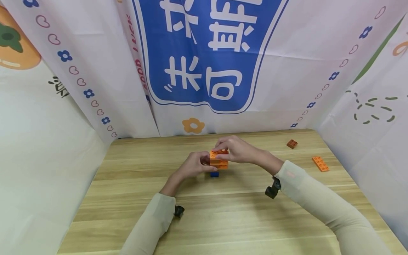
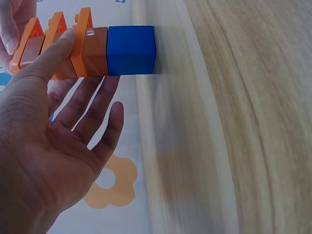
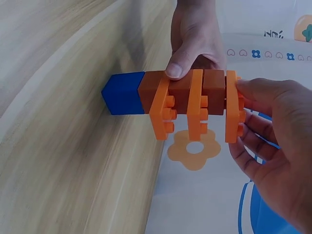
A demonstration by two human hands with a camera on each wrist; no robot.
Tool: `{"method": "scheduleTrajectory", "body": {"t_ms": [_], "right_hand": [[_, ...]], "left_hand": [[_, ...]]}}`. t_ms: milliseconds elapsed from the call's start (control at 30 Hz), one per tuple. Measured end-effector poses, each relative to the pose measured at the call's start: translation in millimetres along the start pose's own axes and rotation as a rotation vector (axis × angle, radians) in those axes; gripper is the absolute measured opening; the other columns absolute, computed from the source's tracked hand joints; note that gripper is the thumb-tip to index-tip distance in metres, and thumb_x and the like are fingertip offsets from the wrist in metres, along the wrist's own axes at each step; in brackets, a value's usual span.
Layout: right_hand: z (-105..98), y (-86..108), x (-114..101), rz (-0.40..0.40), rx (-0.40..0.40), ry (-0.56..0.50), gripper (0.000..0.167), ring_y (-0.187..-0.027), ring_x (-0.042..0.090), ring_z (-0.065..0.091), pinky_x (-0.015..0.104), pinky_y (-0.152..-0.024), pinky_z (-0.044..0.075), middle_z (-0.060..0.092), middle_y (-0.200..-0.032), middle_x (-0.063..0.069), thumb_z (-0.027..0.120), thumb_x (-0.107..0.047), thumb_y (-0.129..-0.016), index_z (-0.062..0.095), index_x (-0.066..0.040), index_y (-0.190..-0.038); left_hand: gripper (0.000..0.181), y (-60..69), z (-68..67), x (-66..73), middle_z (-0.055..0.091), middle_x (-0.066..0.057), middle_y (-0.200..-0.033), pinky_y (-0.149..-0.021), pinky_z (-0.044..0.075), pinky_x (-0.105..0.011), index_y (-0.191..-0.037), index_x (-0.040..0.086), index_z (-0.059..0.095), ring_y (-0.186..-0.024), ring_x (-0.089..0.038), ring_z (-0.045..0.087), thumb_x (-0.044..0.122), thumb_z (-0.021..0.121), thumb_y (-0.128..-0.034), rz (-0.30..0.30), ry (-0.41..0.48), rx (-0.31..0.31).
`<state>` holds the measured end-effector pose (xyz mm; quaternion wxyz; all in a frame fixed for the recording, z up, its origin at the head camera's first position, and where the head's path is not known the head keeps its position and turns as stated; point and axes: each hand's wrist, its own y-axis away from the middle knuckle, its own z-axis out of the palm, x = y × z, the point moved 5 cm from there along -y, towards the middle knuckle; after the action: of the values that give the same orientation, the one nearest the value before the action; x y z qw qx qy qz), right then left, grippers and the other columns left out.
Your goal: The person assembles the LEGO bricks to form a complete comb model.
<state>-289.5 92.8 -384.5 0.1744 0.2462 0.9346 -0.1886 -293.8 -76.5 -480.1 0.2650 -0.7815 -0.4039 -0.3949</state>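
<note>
A tower of toy building blocks stands on the wooden table. At its foot is a blue block (image 3: 124, 95); above it, brown blocks (image 3: 213, 90) alternate with three thin orange plates (image 3: 196, 109) that jut out to one side. My left hand (image 1: 192, 165) holds the tower around its lower-middle part, thumb on one side and fingers behind. At the top, my right hand (image 1: 235, 149) pinches the uppermost orange plate (image 3: 232, 119) between thumb and fingers. That plate appears to sit against the brown block below it; whether it is fully pressed down I cannot tell.
To the right on the table (image 1: 255, 219) lie a small brown block (image 1: 292, 143) and a loose orange plate (image 1: 320, 164) with studs up. A printed white cloth (image 1: 274, 120) hangs behind the table's back edge and along both sides.
</note>
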Motion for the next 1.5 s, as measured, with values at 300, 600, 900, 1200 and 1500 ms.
{"method": "scheduleTrajectory", "body": {"t_ms": [300, 600, 900, 1200, 1500], "right_hand": [[3, -3.9, -1, 0.033, -0.019, -0.023, 0.025, -0.097, 0.019, 0.071, 0.032, -0.085, 0.06, 0.077, -0.107, 0.008, 0.08, -0.011, -0.096, 0.08, -0.001, -0.118], [4, -5.2, -1, 0.075, -0.022, -0.046, 0.026, -0.097, 0.02, 0.071, 0.036, -0.087, 0.06, 0.076, -0.108, 0.006, 0.081, -0.012, -0.095, 0.08, -0.002, -0.119], [6, -2.4, 0, 0.075, -0.001, -0.058, 0.026, -0.095, 0.018, 0.07, 0.032, -0.083, 0.06, 0.076, -0.108, 0.005, 0.081, -0.013, -0.096, 0.08, -0.003, -0.12], [10, 3.5, 3, 0.087, 0.031, -0.044, 0.028, -0.096, 0.015, 0.069, 0.032, -0.085, 0.058, 0.076, -0.11, 0.004, 0.079, -0.018, -0.098, 0.079, -0.006, -0.123], [5, 15.6, 13, 0.137, 0.032, -0.106, 0.037, -0.109, 0.019, 0.069, 0.046, -0.093, 0.059, 0.075, -0.125, 0.008, 0.074, -0.03, -0.102, 0.074, -0.009, -0.132]], "left_hand": [[0.024, 2.7, -0.7, -1.0, 0.078, 0.002, -0.098, -0.082, 0.06, -0.031, -0.101, 0.013, 0.074, -0.087, -0.013, 0.072, 0.027, 0.089, -0.0887, 0.002, 0.006, 0.004], [0.023, 2.1, -3.8, -1.1, 0.078, 0.002, -0.098, -0.083, 0.061, -0.031, -0.099, 0.013, 0.074, -0.088, -0.014, 0.072, 0.024, 0.09, -0.0874, 0.004, 0.012, 0.0], [0.023, 2.6, -3.2, -0.7, 0.078, 0.002, -0.099, -0.083, 0.06, -0.031, -0.1, 0.012, 0.074, -0.089, -0.014, 0.072, 0.023, 0.09, -0.0881, -0.009, 0.009, 0.0], [0.023, 2.3, -1.0, -1.1, 0.078, 0.002, -0.098, -0.081, 0.061, -0.031, -0.1, 0.012, 0.074, -0.088, -0.014, 0.073, 0.023, 0.09, -0.0875, -0.004, 0.019, -0.009], [0.023, -0.8, 0.0, 0.1, 0.077, 0.001, -0.096, -0.081, 0.06, -0.031, -0.098, 0.012, 0.074, -0.087, -0.015, 0.072, 0.024, 0.091, -0.0874, 0.006, 0.005, -0.015]]}}
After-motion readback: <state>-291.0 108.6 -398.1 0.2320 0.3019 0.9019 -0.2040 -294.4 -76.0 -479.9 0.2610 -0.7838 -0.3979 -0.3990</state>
